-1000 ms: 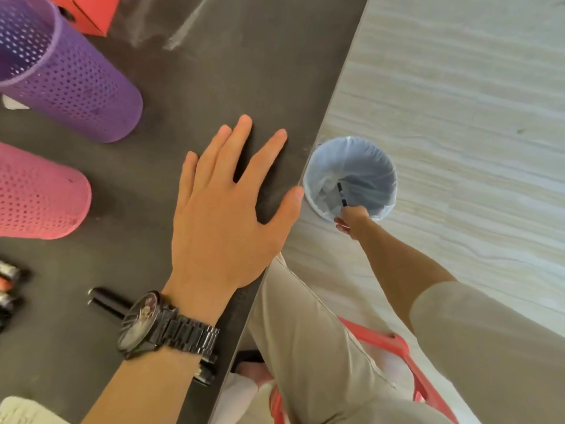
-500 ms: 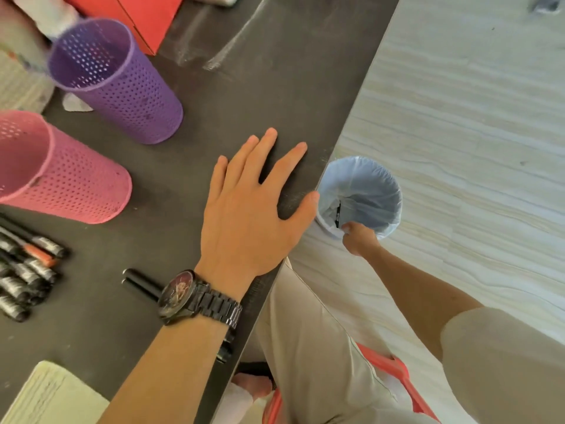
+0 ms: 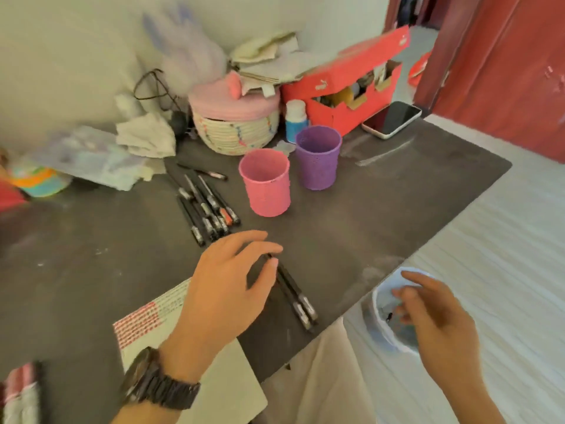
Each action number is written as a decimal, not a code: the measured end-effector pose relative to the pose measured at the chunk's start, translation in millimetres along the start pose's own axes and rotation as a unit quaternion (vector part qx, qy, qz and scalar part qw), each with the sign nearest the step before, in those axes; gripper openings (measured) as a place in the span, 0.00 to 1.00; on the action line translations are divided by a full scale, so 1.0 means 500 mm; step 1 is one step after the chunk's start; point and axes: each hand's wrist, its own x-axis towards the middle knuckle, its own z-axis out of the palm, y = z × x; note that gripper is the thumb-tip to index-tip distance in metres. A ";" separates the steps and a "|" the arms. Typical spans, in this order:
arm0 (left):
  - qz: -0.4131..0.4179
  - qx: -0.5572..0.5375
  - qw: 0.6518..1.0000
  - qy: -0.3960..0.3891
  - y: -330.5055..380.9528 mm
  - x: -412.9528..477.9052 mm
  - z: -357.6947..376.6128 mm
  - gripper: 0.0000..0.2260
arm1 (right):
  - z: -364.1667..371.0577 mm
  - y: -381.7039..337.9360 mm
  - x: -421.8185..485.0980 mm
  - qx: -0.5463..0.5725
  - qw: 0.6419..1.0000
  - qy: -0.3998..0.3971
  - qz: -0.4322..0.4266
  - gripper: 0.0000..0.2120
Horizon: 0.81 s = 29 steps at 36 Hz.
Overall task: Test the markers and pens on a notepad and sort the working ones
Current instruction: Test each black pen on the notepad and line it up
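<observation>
Near the table (image 3: 397, 194) edge, just in front of me, two black markers (image 3: 296, 296) lie side by side, touching. Their long axis runs diagonally, from far-left to near-right. The ends with pale labels point toward me and the edge. The label print is too small to read.

My left hand (image 3: 226, 289) arches over their far ends, fingers curved. The thumb tip touches the far end of one marker and the index finger curls just above it. I cannot tell whether the two pinch it. A dark metal watch (image 3: 159, 384) sits on that wrist, which crosses a white notepad (image 3: 220, 381). Red printing on the pad's far corner is blurred and unreadable.

My right hand (image 3: 437, 319) hangs off the table, over a small bin (image 3: 377, 304) with a pale blue liner on the floor. Its fingers are loosely spread and hold nothing. It looks blurred.

Farther back, a row (image 3: 204, 206) of more black markers lies packed together on much the same diagonal, labelled ends nearer me. One has an orange band. Just right of the row stands a pink cup (image 3: 266, 185), with a purple cup (image 3: 318, 160) behind it to the right. Both are upright.

Behind the cups, a red box (image 3: 345, 96) carries a small white logo I cannot read. A phone (image 3: 393, 119) lies beside it.
</observation>
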 end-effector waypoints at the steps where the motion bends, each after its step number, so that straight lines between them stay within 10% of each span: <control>1: -0.027 0.003 1.000 0.013 -0.023 -0.026 -0.018 0.09 | 0.012 -0.031 -0.004 0.003 0.999 -0.014 -0.034 0.11; 15: -0.252 0.056 0.953 0.159 -0.202 -0.315 -0.056 0.15 | 0.400 -0.229 0.049 -0.232 0.854 -0.302 -0.354 0.09; 29: -0.265 0.067 0.950 0.152 -0.204 -0.325 -0.057 0.13 | 0.641 -0.307 0.086 -0.603 0.665 -0.257 -0.359 0.19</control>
